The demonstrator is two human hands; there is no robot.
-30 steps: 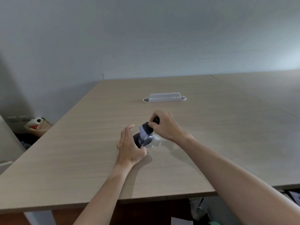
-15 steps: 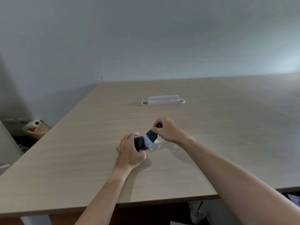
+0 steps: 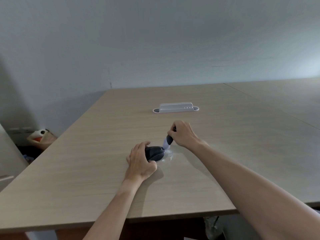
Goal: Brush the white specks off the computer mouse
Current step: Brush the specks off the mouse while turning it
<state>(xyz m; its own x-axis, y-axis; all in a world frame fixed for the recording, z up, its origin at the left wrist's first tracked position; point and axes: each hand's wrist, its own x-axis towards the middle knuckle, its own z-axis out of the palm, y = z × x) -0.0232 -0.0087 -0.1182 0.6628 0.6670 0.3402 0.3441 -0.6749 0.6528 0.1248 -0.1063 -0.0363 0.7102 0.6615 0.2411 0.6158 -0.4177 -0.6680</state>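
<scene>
A dark grey computer mouse lies on the wooden table, near the middle. My left hand grips its near left side and holds it down. My right hand is closed on a small brush with a dark handle and pale bristles. The bristle tips touch the far right edge of the mouse. White specks lie scattered on the table just right of the mouse.
A white plastic cable-port cover sits in the table farther back. A seam to a second table runs on the right. An open bag with a paper roll sits on the floor at the left.
The brush has swept off the top of the mouse to its far right edge, uncovering the mouse. My right hand moved right and away. My left hand keeps its grip.
</scene>
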